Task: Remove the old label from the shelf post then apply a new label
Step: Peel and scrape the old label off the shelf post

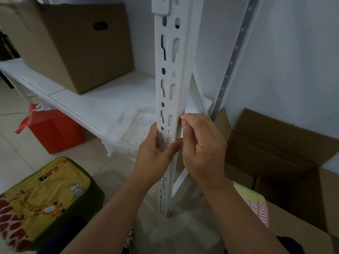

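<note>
A pale tiled floor (16, 99) and a grey-white wall frame a white metal shelving unit, seen from above by a person crouched close to it. Its shelf (95, 99) carries a brown cardboard box (73, 50); a red bag (55, 131) and a clear plastic tray (128, 132) sit on the floor below it. The slotted white shelf post (169, 74) rises upright at centre. The left hand (156, 154) grips the post low down, thumb across its front. The right hand (203, 149) is curled at the post's right edge, its thumb and forefinger pinching a small red-and-white label (182, 113), only a sliver of which shows. This looks like the peeling of the old label, though whether it has lifted cannot be told. A sheet of red labels (261, 211) lies on an open carton at lower right, near the right forearm. The next move probably calls for a slow, steady pull so the sticker comes away whole.
</note>
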